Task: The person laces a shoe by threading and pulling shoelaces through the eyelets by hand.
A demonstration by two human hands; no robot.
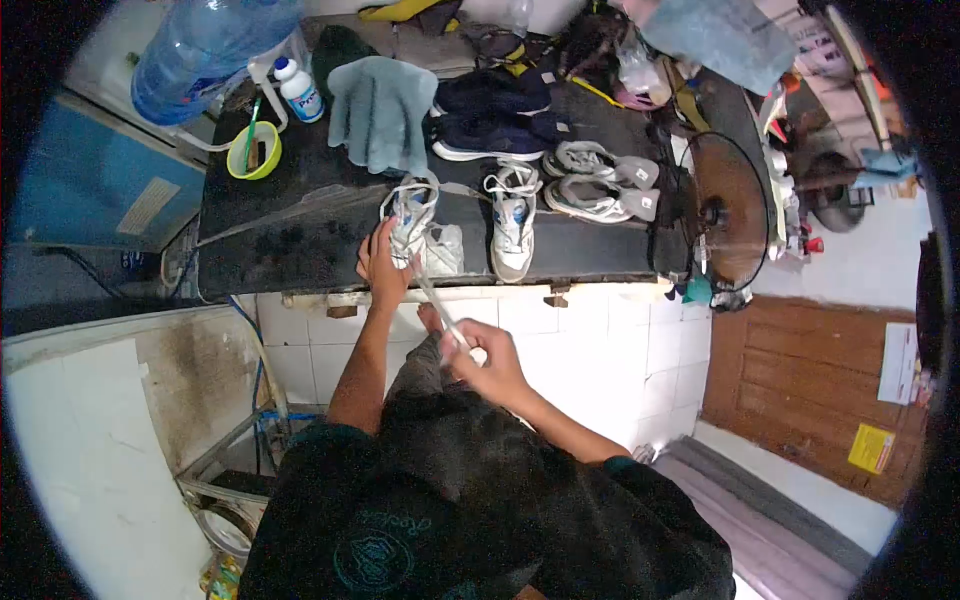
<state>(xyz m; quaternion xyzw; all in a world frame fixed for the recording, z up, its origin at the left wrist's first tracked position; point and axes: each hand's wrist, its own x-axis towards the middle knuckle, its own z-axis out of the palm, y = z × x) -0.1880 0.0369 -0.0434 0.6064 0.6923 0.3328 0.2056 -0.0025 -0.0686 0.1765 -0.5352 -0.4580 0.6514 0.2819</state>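
Note:
A white and blue sneaker [411, 215] sits near the front edge of the black table, toe facing me. My left hand [383, 262] is closed on its left side. My right hand [487, 362], in front of the table edge, pinches a thin white lace [435, 296] that stretches up to the sneaker's front. Beside that sneaker lies a crumpled whitish bundle [444, 249]. The matching white sneaker [513, 222] stands to the right, its own laces on. Farther right is a pair of grey-white shoes [590, 197].
Dark blue shoes [490, 134] and a grey-blue cloth [380, 110] lie behind. At the left are a yellow-green bowl [270, 165] with a brush, a white bottle [299, 92] and a large water jug [205, 60]. A round fan [728, 210] stands at the right.

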